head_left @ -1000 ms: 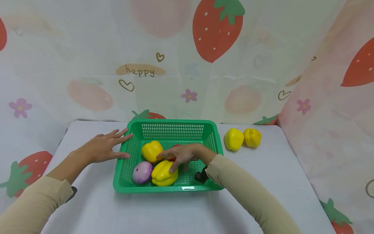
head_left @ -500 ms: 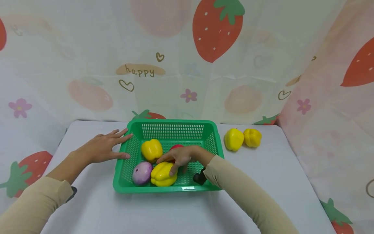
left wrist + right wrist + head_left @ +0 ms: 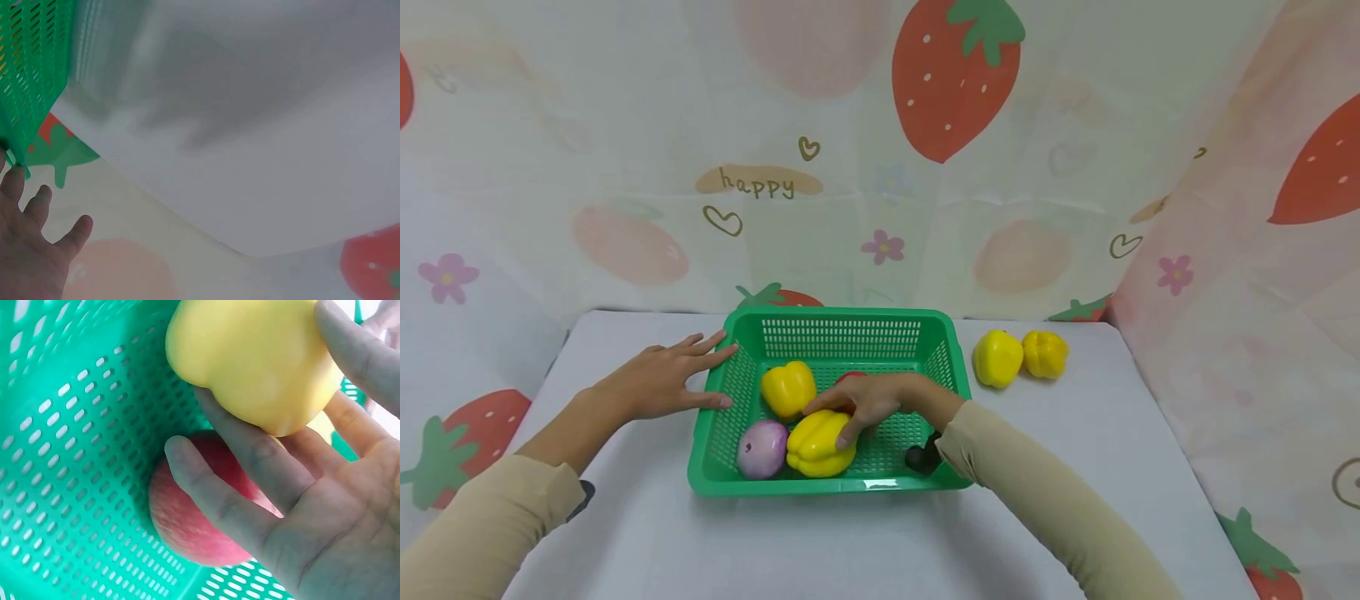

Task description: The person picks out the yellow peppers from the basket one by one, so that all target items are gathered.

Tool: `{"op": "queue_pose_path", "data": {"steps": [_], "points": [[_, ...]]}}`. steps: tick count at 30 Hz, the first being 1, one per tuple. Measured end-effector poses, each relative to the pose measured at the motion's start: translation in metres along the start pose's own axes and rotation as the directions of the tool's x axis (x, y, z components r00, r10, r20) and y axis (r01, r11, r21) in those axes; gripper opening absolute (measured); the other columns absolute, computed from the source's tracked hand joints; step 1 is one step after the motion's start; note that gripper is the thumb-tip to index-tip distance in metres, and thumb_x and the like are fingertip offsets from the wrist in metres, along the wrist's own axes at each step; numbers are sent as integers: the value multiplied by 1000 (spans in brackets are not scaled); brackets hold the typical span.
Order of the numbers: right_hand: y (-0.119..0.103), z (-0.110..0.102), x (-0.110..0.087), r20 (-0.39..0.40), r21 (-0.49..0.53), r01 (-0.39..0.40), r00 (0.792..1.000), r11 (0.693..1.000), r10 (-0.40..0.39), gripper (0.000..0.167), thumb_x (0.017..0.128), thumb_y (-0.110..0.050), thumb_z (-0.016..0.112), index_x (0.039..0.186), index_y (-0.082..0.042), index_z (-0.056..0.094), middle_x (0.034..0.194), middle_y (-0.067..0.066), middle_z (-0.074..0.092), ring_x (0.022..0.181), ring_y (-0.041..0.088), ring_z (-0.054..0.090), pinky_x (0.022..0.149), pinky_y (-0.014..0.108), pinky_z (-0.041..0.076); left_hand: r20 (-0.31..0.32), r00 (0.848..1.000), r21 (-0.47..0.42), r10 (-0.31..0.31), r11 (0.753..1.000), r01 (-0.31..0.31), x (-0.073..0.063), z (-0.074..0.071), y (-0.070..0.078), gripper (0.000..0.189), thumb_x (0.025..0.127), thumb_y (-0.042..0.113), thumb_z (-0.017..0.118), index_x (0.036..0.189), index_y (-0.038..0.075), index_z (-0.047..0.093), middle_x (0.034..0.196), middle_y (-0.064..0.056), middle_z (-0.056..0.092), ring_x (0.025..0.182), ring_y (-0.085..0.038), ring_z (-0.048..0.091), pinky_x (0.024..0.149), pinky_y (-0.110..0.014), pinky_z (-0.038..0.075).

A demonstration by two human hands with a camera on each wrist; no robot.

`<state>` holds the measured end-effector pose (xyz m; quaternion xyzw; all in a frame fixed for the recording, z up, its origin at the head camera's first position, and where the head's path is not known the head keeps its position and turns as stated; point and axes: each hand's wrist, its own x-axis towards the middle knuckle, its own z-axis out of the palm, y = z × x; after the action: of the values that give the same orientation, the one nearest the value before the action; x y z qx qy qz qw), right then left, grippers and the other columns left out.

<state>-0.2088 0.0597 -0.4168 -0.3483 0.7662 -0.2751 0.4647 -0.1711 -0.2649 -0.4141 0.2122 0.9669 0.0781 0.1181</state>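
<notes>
My right hand [image 3: 874, 402] reaches into the green plastic basket [image 3: 820, 489] and grips a yellow bell pepper [image 3: 818, 446] near its front wall. In the right wrist view the thumb lies on one side of the bell pepper [image 3: 256, 362] and fingers on the other. Under those fingers sits a round red apple [image 3: 194, 519], mostly hidden by my hand in the head view. A purple onion [image 3: 762, 448] lies left of the gripped pepper, and another yellow bell pepper [image 3: 788, 388] is behind it. My left hand [image 3: 658, 379] rests with spread fingers at the basket's left rim.
Two more yellow bell peppers [image 3: 997, 358] [image 3: 1046, 354] lie side by side on the white table [image 3: 1075, 450], right of the basket. A strawberry-print cloth [image 3: 820, 242] hangs behind the table and along its sides.
The gripped pepper has shifted and tilted slightly under my right hand. The left hand and the two peppers outside the basket stay in place.
</notes>
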Motion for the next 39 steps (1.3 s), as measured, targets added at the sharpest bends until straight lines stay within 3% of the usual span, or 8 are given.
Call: {"op": "queue_pose_path", "data": {"steps": [5,9,18,25,35,39], "points": [[-2,-6,-16,-17,-23,73,997,997,-74,65,90,-21,75,149,-16,47,133,-8,55,119,13,49,105,32,42,-3,1000,2,7,1000,-7,0,0,0,90,86,71,56,154,15,38,161,-17,28,143,-49,27,105,-74,27],[-3,-11,-34,-51,-15,86,995,996,-87,64,90,-22,74,148,-17,48,133,-8,55,119,15,50,107,36,42,1,1000,1,8,1000,-8,0,-1,1,90,86,71,56,154,16,38,161,-17,28,143,-49,27,105,-74,27],[-1,-27,-78,-149,13,148,978,989,-145,64,92,-20,74,149,-16,46,149,-4,47,130,18,47,107,39,45,-3,1000,13,13,1000,-13,-1,-3,1,89,87,70,57,154,15,39,161,-17,29,143,-50,28,104,-74,28],[6,-41,-115,-228,106,126,968,986,-99,69,91,-22,74,152,-18,42,151,1,43,114,25,64,100,39,50,-2,1000,10,10,1000,-9,-1,0,-1,89,86,71,56,154,16,38,161,-17,28,143,-50,27,104,-75,28],[29,-61,-162,-342,86,105,937,991,-69,69,92,-23,73,152,-19,40,153,3,42,111,27,66,100,46,49,-3,1000,21,14,1000,-14,-1,1,-2,89,86,72,56,154,16,38,161,-17,29,143,-50,28,104,-74,30],[43,-65,-183,-398,81,43,917,996,-7,69,92,-29,72,152,-22,39,156,4,39,115,31,63,102,50,46,-3,1000,19,19,1000,-19,-2,0,-1,90,86,73,55,154,16,39,161,-17,29,143,-49,29,104,-73,30]]}}
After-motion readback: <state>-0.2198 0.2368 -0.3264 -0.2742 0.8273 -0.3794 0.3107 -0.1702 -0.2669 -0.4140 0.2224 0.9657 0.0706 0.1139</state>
